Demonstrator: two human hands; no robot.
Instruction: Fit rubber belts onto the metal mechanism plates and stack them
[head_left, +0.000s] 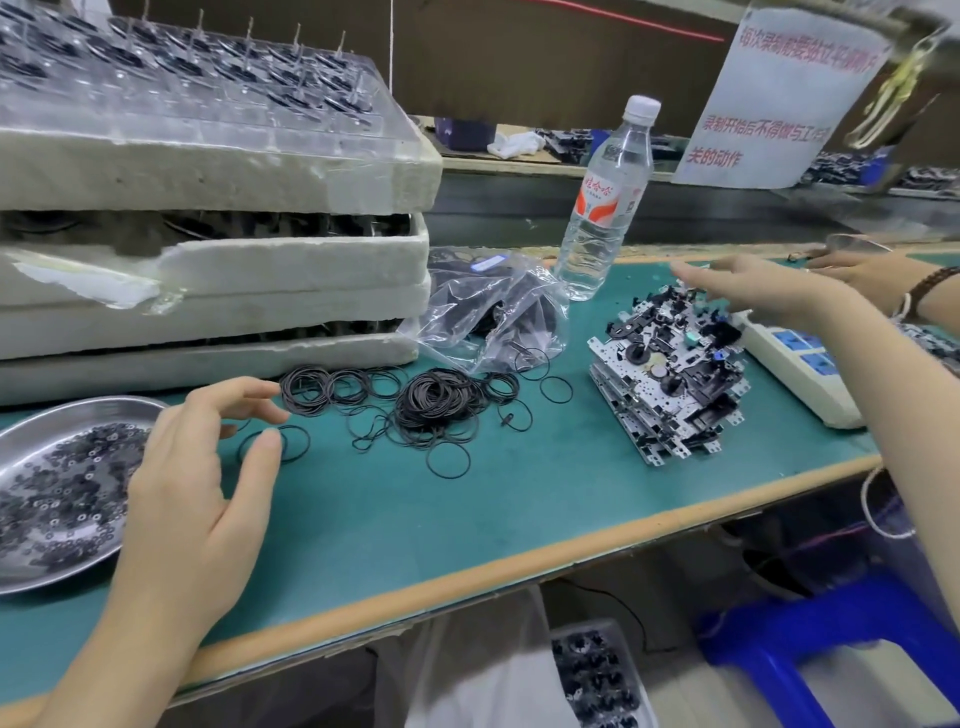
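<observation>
Our left hand (197, 467) hovers low over the green worktop (519, 493), its fingers loosely curved and spread, thumb and forefinger apart and holding nothing. The thumb tip lies over a single thin black rubber ring (304, 441) that sits flat on the mat, a little apart from the others. Just beyond the fingertips lie the loose black rubber belts (436, 405), some scattered one by one, most heaped in two tangled piles. Behind them a crumpled clear plastic bag (467, 322) holds more belts.

Our right hand (753, 288) reaches out flat, fingers straight and together, above the far side of the stack of perforated metal mechanism plates (670, 384) with black plastic parts. The hand is blurred, so we cannot tell whether it touches the top plate. The stack stands on the worktop to the right of the belts, its layers slightly fanned.

A shallow steel dish (78, 410) of small black washers sits at the left edge, partly under our left wrist. Behind it rise stacked white foam trays (208, 265). A clear water bottle with a red label (602, 208) stands just behind the bag. A white power strip (779, 374) lies just right of the plates, and another person's hand with a beaded bracelet (872, 273) rests beyond it.
</observation>
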